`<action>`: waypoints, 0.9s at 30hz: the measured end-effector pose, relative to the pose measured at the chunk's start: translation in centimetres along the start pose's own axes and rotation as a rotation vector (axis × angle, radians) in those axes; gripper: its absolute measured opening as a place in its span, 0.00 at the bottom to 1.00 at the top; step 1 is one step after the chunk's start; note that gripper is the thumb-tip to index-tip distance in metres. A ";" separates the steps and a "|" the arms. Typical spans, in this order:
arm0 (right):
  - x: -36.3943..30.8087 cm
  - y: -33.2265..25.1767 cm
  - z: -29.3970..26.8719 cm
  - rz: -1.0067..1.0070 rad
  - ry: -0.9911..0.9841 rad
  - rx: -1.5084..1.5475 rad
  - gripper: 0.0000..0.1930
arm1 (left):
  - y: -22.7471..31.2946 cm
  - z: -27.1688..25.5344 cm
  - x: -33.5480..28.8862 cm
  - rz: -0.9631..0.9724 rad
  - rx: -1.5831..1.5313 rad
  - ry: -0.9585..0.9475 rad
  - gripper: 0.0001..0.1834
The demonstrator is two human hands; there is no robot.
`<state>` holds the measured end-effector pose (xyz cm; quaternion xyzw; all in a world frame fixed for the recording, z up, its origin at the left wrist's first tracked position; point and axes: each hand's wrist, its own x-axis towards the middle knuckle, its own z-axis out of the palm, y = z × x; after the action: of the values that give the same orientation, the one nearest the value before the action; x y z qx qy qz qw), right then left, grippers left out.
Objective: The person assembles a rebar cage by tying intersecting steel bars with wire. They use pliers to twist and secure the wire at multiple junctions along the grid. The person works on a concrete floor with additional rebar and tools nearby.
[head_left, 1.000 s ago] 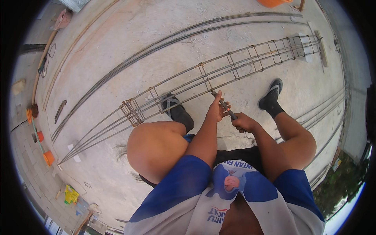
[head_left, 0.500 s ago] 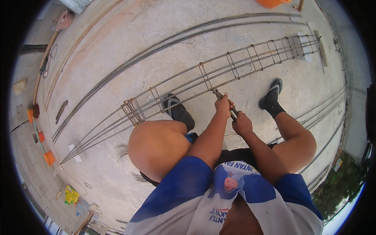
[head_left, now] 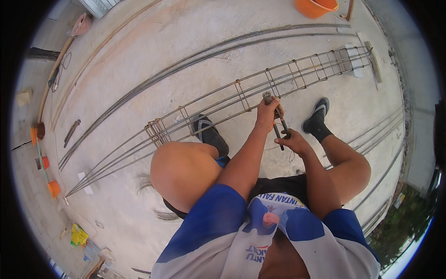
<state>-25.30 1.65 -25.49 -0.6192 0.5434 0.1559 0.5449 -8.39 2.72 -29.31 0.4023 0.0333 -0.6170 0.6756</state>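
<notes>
Long-handled pincers are in both my hands, their jaws upward beside the near bars of a rebar cage. My left hand is wrapped round them just below the jaws. Lower down, my right hand holds one handle between thumb and fingers; the two handles stand apart. A thin loop of wire hangs under my right hand. The cage has long steel bars and square stirrups, several of them bunched at its left part. I cannot tell whether the jaws touch a bar.
My feet in flip-flops stand at the cage's near side, the left one partly under it. A pale block supports the far right end. Long loose bars lie beyond. An orange tub stands at the back, another tool at left.
The pincers have come away from the lower bar and turned more upright, with their handles spread. My left hand moved up toward the jaws; my right hand shifted its hold on the handle.
</notes>
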 end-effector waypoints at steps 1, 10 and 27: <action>-0.3 -1.0 -0.3 -0.101 0.181 -0.185 0.48 | 2.3 1.5 0.0 0.084 0.079 -0.001 0.08; -1.3 -7.0 -6.6 -0.285 0.143 0.545 0.21 | 22.6 10.1 -2.9 0.495 0.197 -0.291 0.10; -12.0 -19.4 -15.9 -0.865 0.554 -0.402 0.12 | 40.0 1.8 -11.2 0.706 -0.269 0.105 0.07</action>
<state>-19.66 -9.25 -0.58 -0.8957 0.3221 -0.1505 0.2669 22.63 7.31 -1.95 0.3277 0.0076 -0.3148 0.8908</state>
